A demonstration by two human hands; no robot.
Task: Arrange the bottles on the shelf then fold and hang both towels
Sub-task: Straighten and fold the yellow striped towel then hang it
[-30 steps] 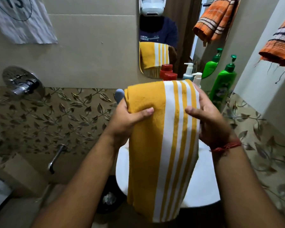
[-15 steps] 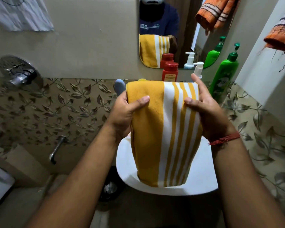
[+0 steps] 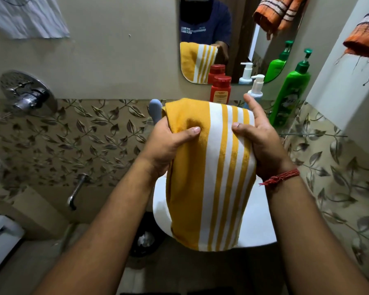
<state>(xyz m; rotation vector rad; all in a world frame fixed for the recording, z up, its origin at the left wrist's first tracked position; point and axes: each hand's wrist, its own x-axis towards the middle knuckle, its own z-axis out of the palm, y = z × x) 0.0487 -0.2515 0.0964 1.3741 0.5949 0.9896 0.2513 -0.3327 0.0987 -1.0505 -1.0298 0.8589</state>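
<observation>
A folded yellow towel with white stripes (image 3: 209, 177) hangs in front of me over the white basin (image 3: 258, 226). My left hand (image 3: 168, 143) grips its upper left edge, thumb on the front. On the upper right edge, my right hand (image 3: 262, 141) holds it with fingers behind. Three bottles stand on the shelf behind: a red bottle (image 3: 221, 90), a white pump bottle (image 3: 256, 86) and a green pump bottle (image 3: 290, 96). An orange striped towel (image 3: 364, 41) hangs at the upper right.
A mirror (image 3: 232, 39) above the shelf reflects the towel and bottles. A chrome shower control (image 3: 26, 96) and a spout (image 3: 77, 190) are on the left wall. A white cloth (image 3: 28, 18) hangs top left. A dark bin (image 3: 145, 237) sits under the basin.
The yellow towel has been folded shorter: its lower end, hanging below the basin edge before, now ends at the basin rim. Both hands stayed on the top edge.
</observation>
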